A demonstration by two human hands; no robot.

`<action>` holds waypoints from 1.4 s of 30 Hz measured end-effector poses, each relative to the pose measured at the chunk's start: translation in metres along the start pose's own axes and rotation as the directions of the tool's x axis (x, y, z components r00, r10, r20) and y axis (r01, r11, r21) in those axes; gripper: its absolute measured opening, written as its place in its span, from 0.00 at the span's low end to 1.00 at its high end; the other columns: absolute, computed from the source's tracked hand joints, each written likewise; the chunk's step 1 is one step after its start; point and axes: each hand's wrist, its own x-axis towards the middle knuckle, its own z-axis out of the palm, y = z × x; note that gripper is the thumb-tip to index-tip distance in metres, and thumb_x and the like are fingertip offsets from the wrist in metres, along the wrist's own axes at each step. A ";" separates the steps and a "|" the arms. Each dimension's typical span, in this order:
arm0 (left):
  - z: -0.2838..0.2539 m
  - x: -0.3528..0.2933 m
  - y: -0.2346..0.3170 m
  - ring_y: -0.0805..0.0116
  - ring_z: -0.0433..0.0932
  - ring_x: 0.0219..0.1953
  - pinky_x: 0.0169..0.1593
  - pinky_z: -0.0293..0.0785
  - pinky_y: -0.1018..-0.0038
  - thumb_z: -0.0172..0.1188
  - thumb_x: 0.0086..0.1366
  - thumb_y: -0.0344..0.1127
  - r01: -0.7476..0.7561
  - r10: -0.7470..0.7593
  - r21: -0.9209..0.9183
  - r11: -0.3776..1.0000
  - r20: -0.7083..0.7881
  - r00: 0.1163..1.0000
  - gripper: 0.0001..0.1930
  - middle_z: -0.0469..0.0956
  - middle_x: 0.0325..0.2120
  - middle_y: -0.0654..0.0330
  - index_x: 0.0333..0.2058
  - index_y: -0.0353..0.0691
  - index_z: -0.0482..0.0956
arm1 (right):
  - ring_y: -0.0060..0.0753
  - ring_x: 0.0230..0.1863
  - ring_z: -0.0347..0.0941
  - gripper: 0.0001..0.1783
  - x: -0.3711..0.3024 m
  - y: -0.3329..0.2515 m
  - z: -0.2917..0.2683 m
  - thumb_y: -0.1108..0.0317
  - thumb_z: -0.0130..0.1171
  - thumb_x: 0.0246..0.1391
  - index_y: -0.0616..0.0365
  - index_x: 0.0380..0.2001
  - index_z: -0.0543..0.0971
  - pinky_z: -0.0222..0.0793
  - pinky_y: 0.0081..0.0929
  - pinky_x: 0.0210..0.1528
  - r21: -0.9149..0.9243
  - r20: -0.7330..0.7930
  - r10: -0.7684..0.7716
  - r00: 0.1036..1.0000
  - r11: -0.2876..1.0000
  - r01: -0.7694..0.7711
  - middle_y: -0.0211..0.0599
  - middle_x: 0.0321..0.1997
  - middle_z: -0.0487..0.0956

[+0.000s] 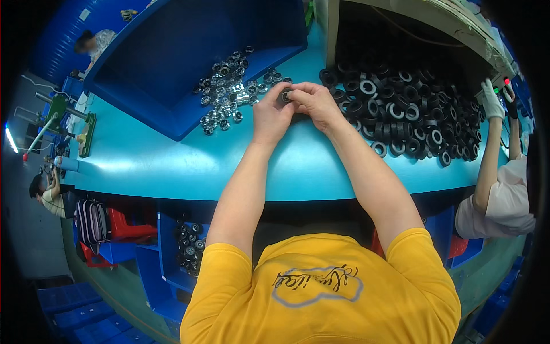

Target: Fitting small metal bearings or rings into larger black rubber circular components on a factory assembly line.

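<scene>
As left hand (270, 118) and right hand (318, 104) pinch a small part (285, 96) beside black rings (395, 132), it seems light, stiff, best rim-held.

turquoise table (200, 172) | blue bin (146, 106) | small shiny parts (224, 124) | black rings (401, 131)

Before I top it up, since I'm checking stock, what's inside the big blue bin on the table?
Shiny metal parts lie inside the blue bin along its right edge, spreading onto the turquoise tabletop. What sits beneath the heaped pieces is covered and cannot be seen.
</scene>
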 end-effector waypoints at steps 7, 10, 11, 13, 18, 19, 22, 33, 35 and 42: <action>0.000 -0.003 0.001 0.79 0.82 0.33 0.38 0.79 0.77 0.68 0.58 0.23 -0.056 0.072 0.191 0.980 -0.075 0.995 0.21 0.87 0.34 0.62 0.52 0.39 0.83 | 0.29 0.37 0.83 0.16 0.004 0.007 0.011 0.75 0.65 0.55 0.72 0.46 0.82 0.81 0.26 0.41 -0.112 -0.085 -0.080 0.993 0.991 0.070 0.44 0.41 0.85; -0.005 -0.005 0.004 0.78 0.83 0.33 0.38 0.79 0.75 0.68 0.59 0.25 -0.112 0.138 0.414 0.903 -0.034 0.990 0.21 0.88 0.32 0.59 0.52 0.39 0.82 | 0.29 0.36 0.83 0.18 0.003 0.006 0.012 0.74 0.65 0.55 0.72 0.48 0.81 0.81 0.26 0.42 -0.090 -0.060 -0.061 0.996 0.994 0.055 0.44 0.42 0.85; -0.004 -0.005 0.003 0.78 0.82 0.32 0.37 0.79 0.76 0.68 0.59 0.24 -0.117 0.139 0.387 0.915 -0.028 0.990 0.21 0.88 0.33 0.60 0.52 0.39 0.82 | 0.29 0.36 0.83 0.18 0.003 0.006 0.010 0.74 0.66 0.55 0.72 0.48 0.81 0.81 0.26 0.42 -0.063 -0.045 -0.037 0.998 0.997 0.034 0.44 0.42 0.84; -0.003 -0.005 0.000 0.79 0.81 0.32 0.37 0.78 0.77 0.68 0.59 0.23 -0.128 0.141 0.330 0.935 -0.017 0.990 0.21 0.87 0.33 0.62 0.52 0.39 0.82 | 0.29 0.36 0.83 0.19 0.002 0.006 0.005 0.73 0.67 0.54 0.72 0.49 0.80 0.81 0.26 0.42 -0.010 -0.013 0.010 1.000 1.000 -0.010 0.44 0.42 0.84; 0.000 0.000 -0.001 0.82 0.78 0.32 0.37 0.76 0.81 0.67 0.58 0.20 0.017 -0.017 0.018 1.000 -0.012 1.000 0.22 0.85 0.35 0.68 0.52 0.39 0.83 | 0.30 0.35 0.83 0.19 0.002 0.005 0.003 0.74 0.69 0.53 0.73 0.47 0.80 0.81 0.26 0.42 0.006 -0.033 0.001 0.999 1.000 -0.001 0.45 0.42 0.84; 0.000 0.000 0.000 0.82 0.77 0.32 0.37 0.76 0.82 0.66 0.58 0.19 0.036 -0.036 -0.005 0.999 -0.004 0.999 0.22 0.84 0.35 0.68 0.52 0.39 0.83 | 0.30 0.35 0.83 0.19 0.002 0.005 0.003 0.74 0.69 0.53 0.73 0.47 0.80 0.81 0.26 0.42 0.009 -0.039 0.000 0.999 1.000 0.000 0.45 0.42 0.84; -0.001 0.000 -0.005 0.81 0.79 0.34 0.39 0.77 0.81 0.66 0.58 0.19 0.048 -0.048 -0.012 0.999 0.022 0.999 0.22 0.85 0.36 0.68 0.52 0.38 0.83 | 0.31 0.35 0.83 0.18 0.001 0.004 0.005 0.75 0.70 0.52 0.72 0.45 0.81 0.81 0.25 0.42 -0.011 -0.058 0.016 0.998 1.000 -0.016 0.45 0.40 0.84; 0.000 -0.006 0.008 0.75 0.85 0.36 0.39 0.81 0.74 0.65 0.58 0.22 -0.176 0.204 0.449 0.876 -0.015 0.979 0.20 0.88 0.34 0.58 0.49 0.43 0.84 | 0.26 0.39 0.81 0.11 -0.001 0.001 0.009 0.73 0.69 0.57 0.63 0.43 0.83 0.78 0.25 0.45 -0.020 -0.082 0.059 0.995 0.998 -0.061 0.33 0.42 0.83; 0.001 -0.006 0.007 0.76 0.85 0.38 0.40 0.81 0.75 0.65 0.58 0.22 -0.141 0.158 0.365 0.920 -0.016 0.987 0.20 0.87 0.36 0.60 0.50 0.42 0.83 | 0.28 0.40 0.81 0.13 -0.003 -0.001 0.009 0.73 0.68 0.57 0.66 0.45 0.82 0.79 0.26 0.46 0.010 -0.072 0.061 0.996 0.998 -0.060 0.36 0.43 0.83; -0.006 0.005 -0.002 0.69 0.81 0.51 0.53 0.80 0.74 0.68 0.61 0.20 0.115 -0.086 -0.293 0.949 0.110 0.990 0.25 0.81 0.48 0.57 0.57 0.35 0.76 | 0.30 0.47 0.81 0.21 0.001 -0.005 -0.009 0.72 0.66 0.58 0.70 0.53 0.79 0.79 0.26 0.53 0.152 0.095 0.067 0.993 0.985 -0.081 0.43 0.47 0.83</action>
